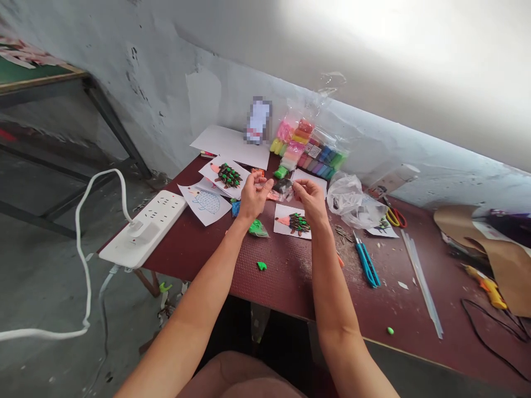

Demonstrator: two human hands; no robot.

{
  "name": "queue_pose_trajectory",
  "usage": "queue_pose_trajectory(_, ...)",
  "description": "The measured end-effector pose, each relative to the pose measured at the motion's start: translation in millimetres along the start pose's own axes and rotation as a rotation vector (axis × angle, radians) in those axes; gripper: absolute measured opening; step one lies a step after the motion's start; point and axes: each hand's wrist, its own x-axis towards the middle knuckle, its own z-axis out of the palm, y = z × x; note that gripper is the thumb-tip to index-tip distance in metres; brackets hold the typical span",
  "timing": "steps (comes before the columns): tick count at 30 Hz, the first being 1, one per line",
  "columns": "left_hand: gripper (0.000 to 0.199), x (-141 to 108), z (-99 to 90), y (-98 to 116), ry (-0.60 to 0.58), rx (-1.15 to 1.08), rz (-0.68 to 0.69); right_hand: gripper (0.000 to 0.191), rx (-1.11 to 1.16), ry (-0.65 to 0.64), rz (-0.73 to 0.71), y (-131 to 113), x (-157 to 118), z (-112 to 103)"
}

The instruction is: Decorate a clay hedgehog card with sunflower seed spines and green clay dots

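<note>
Two hands work close together above a maroon table [286,282]. Your right hand [310,200] has its fingers drawn in, their tips meeting at the edge of a small clear bag of dark modelling clay [284,188]; you cannot tell from this view whether they pinch it or only touch it. Your left hand [254,198] stands half closed, palm toward you, with a speck of orange clay [259,173] at its fingertips, and no firm grip shows. The bag sits between your hands, above the table. It should be light and soft, its film slippery, so a corner looks the best place to hold without squeezing the clay. Below your right hand lies a card with a clay-spined hedgehog [292,221]; near your left wrist, a bag of green clay [258,228]. Farther out are blue-handled scissors [365,260] and packets of coloured clay [301,146].
</note>
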Motion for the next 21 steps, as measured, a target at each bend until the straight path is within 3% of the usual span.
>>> queue_pose_trajectory(3, 0.046, -1.1, -4.0, 1.2, -0.248, -0.294, -0.230, 0.040, 0.032, -0.099, 0.027, -4.7, -22.7, 0.8)
queue_pose_trajectory(6, 0.039, -2.8, -7.6, 1.4, -0.384, -0.385, -0.266, 0.045, 0.071, -0.070, 0.070, -3.4, -34.7, 4.1)
queue_pose_trajectory(8, 0.034, -2.4, -9.5, 0.9, -0.351, -0.385, -0.258, 0.049, 0.123, -0.048, 0.119, -0.8, -37.9, 5.3)
queue_pose_trajectory(12, 0.028, -0.4, -12.0, -1.0, -0.286, -0.334, -0.235, 0.042, 0.128, -0.123, 0.175, 2.6, -39.7, 5.0)
queue_pose_trajectory(21, 0.013, 2.2, -9.8, -11.3, -0.289, -0.217, -0.072, 0.044, 0.087, -0.103, 0.160, 1.5, -40.1, 4.4)
